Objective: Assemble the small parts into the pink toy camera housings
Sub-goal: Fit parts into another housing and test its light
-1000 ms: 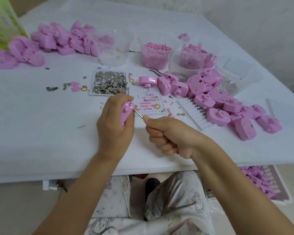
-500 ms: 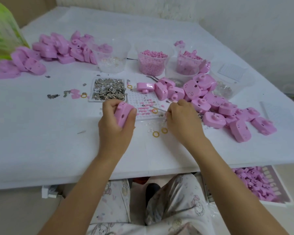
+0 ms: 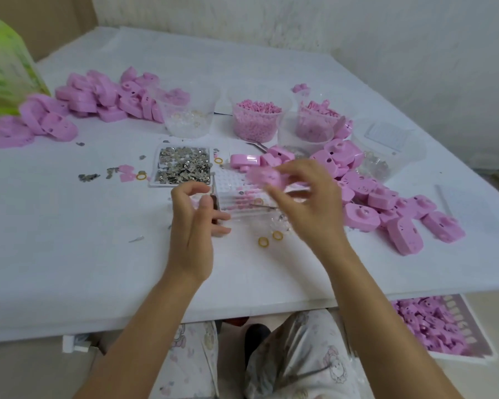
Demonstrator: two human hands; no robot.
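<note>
On a white table (image 3: pixel 69 254) set against a rough pale wall (image 3: pixel 386 38), heaps of pink parts are spread out. One pile of pink housings (image 3: pixel 98 96) is seen at the far left and a second pile (image 3: pixel 401 203) on the right, just beside the hands. Three clear cups are lined up at the back: one with clear bits (image 3: pixel 190 113), one filled with pink beads (image 3: pixel 257 122), one with pink parts (image 3: pixel 314 125). A shallow tray of metal pieces (image 3: pixel 183 165) is placed touching a white grid tray (image 3: pixel 228 182). Two yellow rings (image 3: pixel 263 241) are lying on the table near the right wrist. Tweezers (image 3: pixel 264 206) are laid on the grid tray.

The left hand (image 3: pixel 196 223) is held loosely open over the table, fingers relaxed and slightly curled, nothing gripped. The right hand (image 3: pixel 308 203) is raised over the grid tray, and a single pink housing (image 3: pixel 267 175) is pinched at its fingertips, above the tray and in front of the right pile. Both are smeared by motion blur, so the exact finger contact is hard to make out.

A green bag (image 3: pixel 0 67) is cut off by the left edge. A basket of pink parts (image 3: pixel 473 326) is half hidden under the table edge at lower right. Patterned trousers (image 3: pixel 300 355) are seen below the table. A clear container (image 3: pixel 386 145) behind the right pile is seen, contents not readable.
</note>
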